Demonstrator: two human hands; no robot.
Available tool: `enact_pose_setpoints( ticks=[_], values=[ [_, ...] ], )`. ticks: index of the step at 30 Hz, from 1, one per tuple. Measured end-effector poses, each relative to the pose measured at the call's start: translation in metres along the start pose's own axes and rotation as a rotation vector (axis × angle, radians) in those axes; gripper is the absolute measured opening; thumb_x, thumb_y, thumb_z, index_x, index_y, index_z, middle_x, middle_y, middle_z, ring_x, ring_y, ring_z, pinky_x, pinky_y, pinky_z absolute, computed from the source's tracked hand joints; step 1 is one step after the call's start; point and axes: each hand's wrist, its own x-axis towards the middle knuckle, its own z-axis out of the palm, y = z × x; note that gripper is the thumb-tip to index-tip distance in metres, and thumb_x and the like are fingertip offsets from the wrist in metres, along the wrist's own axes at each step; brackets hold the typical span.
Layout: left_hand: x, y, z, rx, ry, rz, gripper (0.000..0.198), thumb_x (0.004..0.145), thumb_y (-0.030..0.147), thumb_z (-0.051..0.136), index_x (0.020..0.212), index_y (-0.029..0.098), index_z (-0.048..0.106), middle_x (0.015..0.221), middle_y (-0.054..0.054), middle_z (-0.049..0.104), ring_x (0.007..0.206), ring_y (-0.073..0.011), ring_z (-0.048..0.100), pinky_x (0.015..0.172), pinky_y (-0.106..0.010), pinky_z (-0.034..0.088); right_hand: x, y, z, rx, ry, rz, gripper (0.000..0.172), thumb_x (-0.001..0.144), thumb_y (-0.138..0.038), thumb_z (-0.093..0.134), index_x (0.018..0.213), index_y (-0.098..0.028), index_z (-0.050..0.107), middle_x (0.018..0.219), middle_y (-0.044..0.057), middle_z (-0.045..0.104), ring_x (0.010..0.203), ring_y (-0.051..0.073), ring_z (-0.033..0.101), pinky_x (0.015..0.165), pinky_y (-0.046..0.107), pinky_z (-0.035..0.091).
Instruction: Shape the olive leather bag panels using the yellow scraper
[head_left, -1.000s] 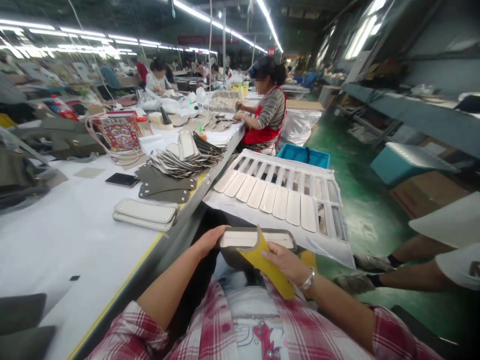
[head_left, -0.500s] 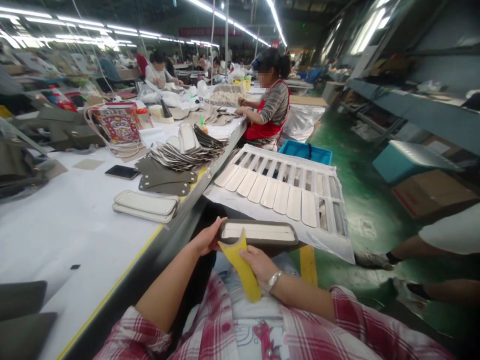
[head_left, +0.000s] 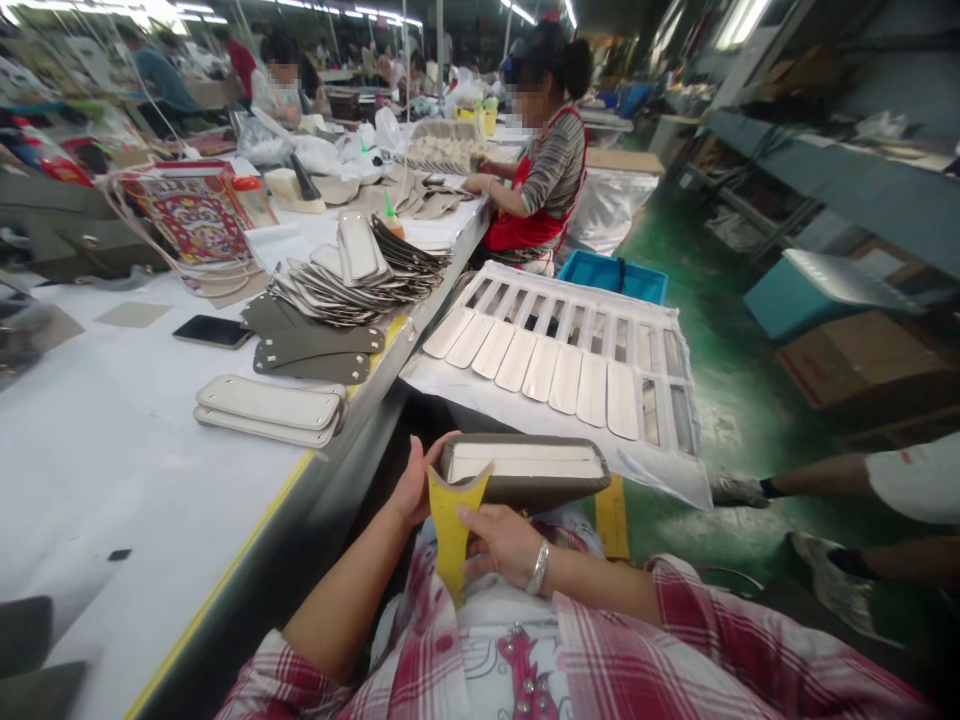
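Grey panel, lower centre: our left hand grips its end, our right hand pinches the yellow scraper against that edge; smoothing, we judge, needing steady bracing.

Worktable at left; on it two stacked panels near the edge, phone behind them, fanned pile of pieces further back. Slatted rack right of the table, strips across it, bin behind. In front of the rack: bag panel in left hand, scraper in right hand at its left end.
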Motion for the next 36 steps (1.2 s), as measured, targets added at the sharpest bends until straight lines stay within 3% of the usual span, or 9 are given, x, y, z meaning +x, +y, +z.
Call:
enact_pose_setpoints(
  ticks=[10, 19, 29, 32, 36],
  values=[
    [0.003, 0.004, 0.010, 0.163, 0.098, 0.052, 0.057, 0.084, 0.060, 0.035, 0.122, 0.020, 0.048, 0.109, -0.006, 0.061, 0.101, -0.0206, 0.056, 0.092, -0.032, 0.041, 0.004, -0.006, 0.006, 0.100, 0.043, 0.040, 0.022, 0.085, -0.030, 0.047, 0.086, -0.011, 0.058, 0.065, 0.007, 0.065, 0.045, 0.012, 0.058, 0.043, 0.020, 0.048],
    [0.017, 0.005, 0.017, 0.684, 0.356, 0.108, 0.055, 0.086, 0.060, 0.026, 0.111, 0.021, 0.057, 0.104, -0.003, 0.064, 0.098, -0.0183, 0.057, 0.088, -0.029, 0.042, 0.009, -0.011, -0.007, 0.167, -0.012, 0.071, 0.024, 0.079, -0.035, 0.054, 0.078, -0.012, 0.060, 0.061, 0.006, 0.064, 0.045, 0.012, 0.058, 0.045, 0.021, 0.049],
    [0.023, 0.008, 0.022, 1.068, 0.455, 0.190, 0.048, 0.090, 0.050, 0.025, 0.099, 0.017, 0.059, 0.097, -0.005, 0.064, 0.090, -0.0168, 0.058, 0.080, -0.026, 0.044, 0.016, -0.017, -0.020, 0.120, -0.073, 0.118, 0.031, 0.072, -0.042, 0.061, 0.076, -0.011, 0.061, 0.064, 0.007, 0.067, 0.052, 0.016, 0.063, 0.046, 0.022, 0.049],
    [0.025, 0.011, 0.022, 1.150, 0.507, 0.190, 0.047, 0.089, 0.049, 0.029, 0.095, 0.015, 0.061, 0.094, -0.007, 0.065, 0.088, -0.0184, 0.058, 0.080, -0.028, 0.043, 0.014, -0.022, -0.019, 0.094, -0.056, 0.136, 0.027, 0.075, -0.038, 0.058, 0.078, -0.011, 0.061, 0.066, 0.007, 0.067, 0.053, 0.016, 0.063, 0.046, 0.022, 0.050],
    [0.028, 0.012, 0.024, 1.301, 0.483, 0.227, 0.048, 0.089, 0.048, 0.028, 0.084, 0.015, 0.062, 0.085, -0.007, 0.065, 0.080, -0.0183, 0.057, 0.073, -0.028, 0.042, 0.008, -0.027, -0.015, 0.063, -0.038, 0.146, 0.024, 0.085, -0.030, 0.046, 0.083, -0.011, 0.061, 0.070, 0.008, 0.068, 0.054, 0.015, 0.064, 0.047, 0.023, 0.050]
  ],
)
